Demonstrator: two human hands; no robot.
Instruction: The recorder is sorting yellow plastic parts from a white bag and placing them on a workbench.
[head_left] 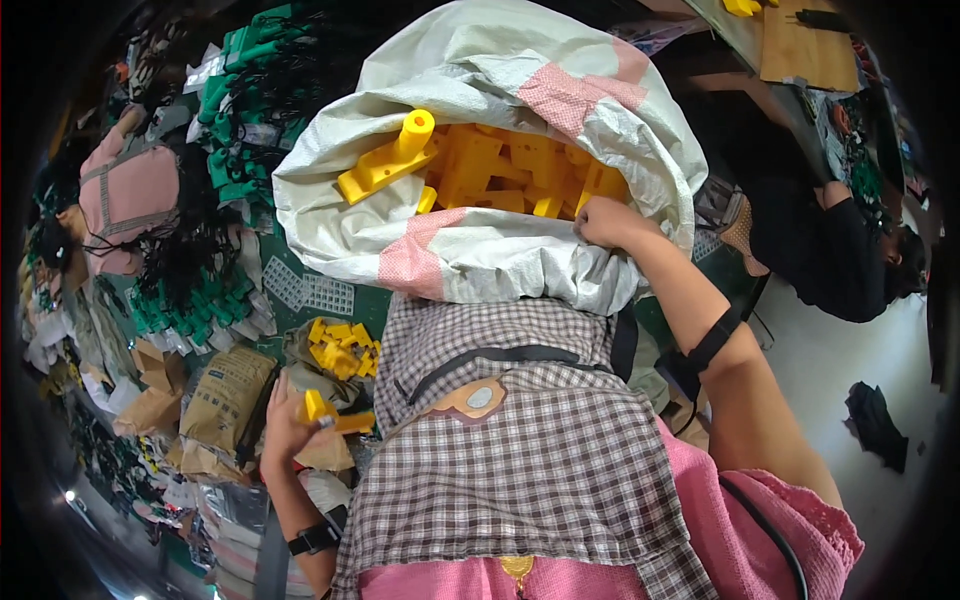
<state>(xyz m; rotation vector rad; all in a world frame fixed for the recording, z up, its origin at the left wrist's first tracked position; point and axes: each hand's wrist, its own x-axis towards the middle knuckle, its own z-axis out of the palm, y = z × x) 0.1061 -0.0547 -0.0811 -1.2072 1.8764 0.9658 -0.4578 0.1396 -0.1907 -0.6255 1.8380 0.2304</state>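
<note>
A big white woven sack (480, 245) with pink bands stands in front of me, its mouth rolled wide. Inside lie several yellow plastic parts (470, 165). One yellow part with a round tube end (385, 165) rests on the sack's left inner rim. My right hand (612, 222) is closed on the sack's near right rim, beside the yellow parts. Down at my left side, my left hand (287, 418) holds a yellow plastic part (352, 422) by one end, slightly blurred. The palm side of that hand is partly hidden.
Beyond my left hand sits a smaller bag of yellow pieces (343, 350). Left of it are a brown paper sack (228, 405) and piles of green parts with black cords (195, 310). A person in pink (130, 195) works at left, another in black (825, 250) at right.
</note>
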